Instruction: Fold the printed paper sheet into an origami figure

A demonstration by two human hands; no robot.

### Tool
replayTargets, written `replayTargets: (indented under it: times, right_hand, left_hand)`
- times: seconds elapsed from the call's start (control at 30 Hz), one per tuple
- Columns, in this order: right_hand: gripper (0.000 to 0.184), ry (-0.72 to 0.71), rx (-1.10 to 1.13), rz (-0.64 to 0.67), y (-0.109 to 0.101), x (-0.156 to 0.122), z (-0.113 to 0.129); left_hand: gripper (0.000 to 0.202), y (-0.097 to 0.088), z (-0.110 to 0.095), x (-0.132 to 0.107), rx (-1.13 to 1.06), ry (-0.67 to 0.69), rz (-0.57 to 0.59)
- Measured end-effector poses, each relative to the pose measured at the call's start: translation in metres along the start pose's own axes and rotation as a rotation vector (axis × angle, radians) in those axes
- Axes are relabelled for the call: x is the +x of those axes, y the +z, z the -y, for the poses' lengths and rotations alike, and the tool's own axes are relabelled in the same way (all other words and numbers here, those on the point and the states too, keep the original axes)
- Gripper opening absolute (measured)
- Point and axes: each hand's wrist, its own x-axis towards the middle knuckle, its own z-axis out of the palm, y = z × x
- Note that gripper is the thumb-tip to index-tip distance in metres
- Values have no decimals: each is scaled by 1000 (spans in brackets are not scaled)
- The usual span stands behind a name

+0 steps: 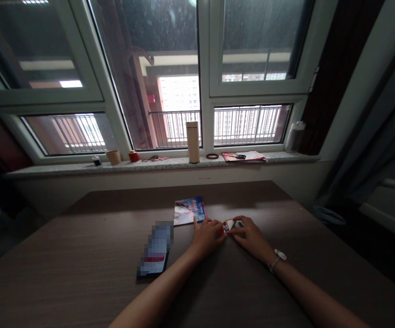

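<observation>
A small piece of paper [230, 224], white with orange, red and blue printing, lies between my two hands over the table. My left hand [208, 234] has its fingertips closed on the paper's left side, with one finger stuck out toward a booklet. From the right, my right hand [252, 236] pinches the paper's other edge between thumb and fingers, and its wrist wears a bracelet [279, 256]. Fingers hide part of the paper, so its full shape cannot be made out. The blue and pink booklet [187, 212] lies flat just beyond my left hand.
A phone [156, 250] with a blurred screen lies left of my left forearm on the brown table [91, 255]. Along the windowsill stand a beige flask [193, 142], a paper cup [114, 157], a red spool [133, 156], papers with scissors [241, 156] and a bottle [295, 136].
</observation>
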Motion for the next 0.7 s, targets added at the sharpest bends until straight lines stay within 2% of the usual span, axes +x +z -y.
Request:
replayTargets:
  times: [0.4,0.7]
  right_hand:
    - [24,148,-116,-51,-3,1,1]
    - [23,201,-229,-87,-2,2,-6]
  left_hand:
    - [22,-1,-3,0,34,-8,30]
    - [19,-2,-2,-1,-6,7,9]
